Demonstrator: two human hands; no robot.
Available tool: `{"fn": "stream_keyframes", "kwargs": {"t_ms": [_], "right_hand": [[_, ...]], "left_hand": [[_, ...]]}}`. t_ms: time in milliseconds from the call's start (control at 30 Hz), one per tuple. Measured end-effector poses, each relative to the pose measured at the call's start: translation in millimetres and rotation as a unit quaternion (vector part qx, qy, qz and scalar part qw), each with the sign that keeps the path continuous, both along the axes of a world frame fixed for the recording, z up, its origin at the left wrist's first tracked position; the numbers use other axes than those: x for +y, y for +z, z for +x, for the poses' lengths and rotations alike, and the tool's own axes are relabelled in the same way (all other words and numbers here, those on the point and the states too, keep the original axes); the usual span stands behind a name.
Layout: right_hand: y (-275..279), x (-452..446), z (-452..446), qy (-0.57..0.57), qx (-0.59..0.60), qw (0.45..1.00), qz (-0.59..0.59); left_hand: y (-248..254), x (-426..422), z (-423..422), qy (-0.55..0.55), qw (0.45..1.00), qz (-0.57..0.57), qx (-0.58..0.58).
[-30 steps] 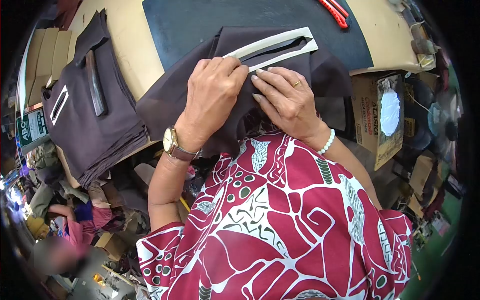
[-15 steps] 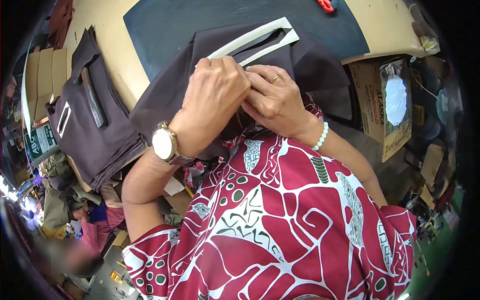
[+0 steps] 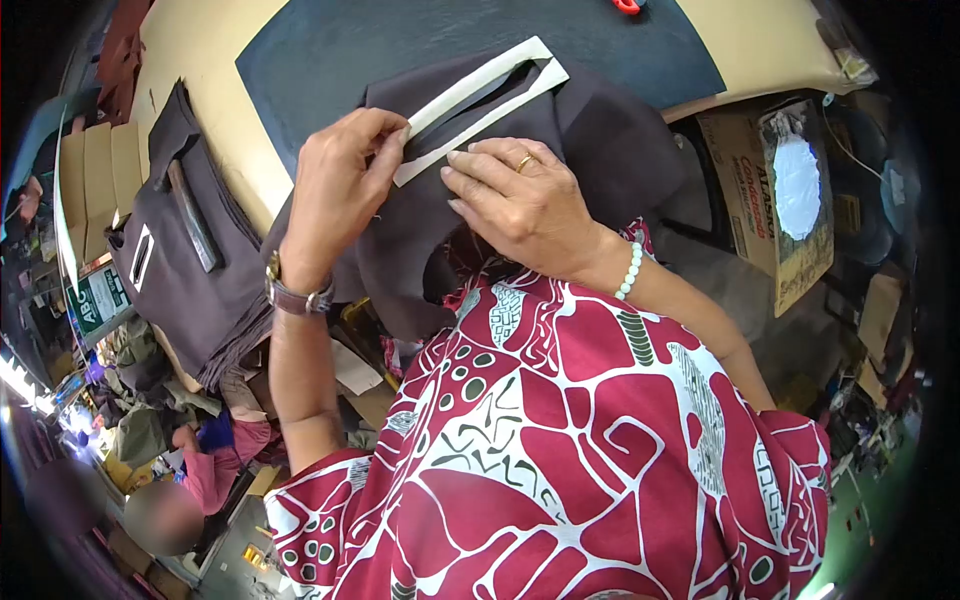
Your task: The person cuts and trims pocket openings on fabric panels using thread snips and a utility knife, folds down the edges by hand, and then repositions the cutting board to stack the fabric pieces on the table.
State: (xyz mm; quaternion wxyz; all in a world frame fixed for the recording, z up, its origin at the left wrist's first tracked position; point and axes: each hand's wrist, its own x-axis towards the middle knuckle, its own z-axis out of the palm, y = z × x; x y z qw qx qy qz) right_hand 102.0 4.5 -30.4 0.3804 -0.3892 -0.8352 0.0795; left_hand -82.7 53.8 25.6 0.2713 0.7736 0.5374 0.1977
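Observation:
A dark brown cloth (image 3: 390, 240) lies bunched in front of me, its far part over a dark mat. On it, a white strip (image 3: 470, 85) frames a long narrow slit, slanting from lower left to upper right. My left hand (image 3: 345, 185) pinches the strip near its lower left end between thumb and forefinger. Lying on the cloth just below the strip's lower arm is my right hand (image 3: 525, 205), its fingers stretched out and holding nothing. The cloth's near edge hangs against my patterned shirt (image 3: 560, 420).
A stack of dark cloth pieces (image 3: 190, 270) lies at left, with a dark bar (image 3: 192, 215) on top and a white-edged slit. The dark mat (image 3: 330, 60) covers part of the table. A red-handled tool (image 3: 627, 6) lies at its far edge. Cardboard boxes (image 3: 740, 190) stand right. Another person (image 3: 215, 465) is lower left.
My hands have moved apart. The left shifted left and now pinches the strip's end; the right has uncurled and flattened on the cloth. More of the white strip shows.

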Motion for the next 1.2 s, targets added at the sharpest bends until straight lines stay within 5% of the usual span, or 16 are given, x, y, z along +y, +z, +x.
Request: {"fn": "stream_keyframes", "kwargs": {"t_ms": [100,400,1067,1200], "right_hand": [[12,10,3,0.014,0.003,1.000,-0.007],[25,60,-2,0.126,-0.140,0.982,-0.027],[62,79,-26,0.270,-0.478,0.826,0.128],[54,81,-20,0.240,-0.457,0.849,0.108]], "left_hand": [[1,-22,2,0.083,0.995,-0.001,-0.048],[-50,-55,11,0.154,0.957,0.229,-0.092],[-70,-49,26,0.148,0.939,0.263,-0.165],[-69,-48,28,0.151,0.938,0.260,-0.175]]}}
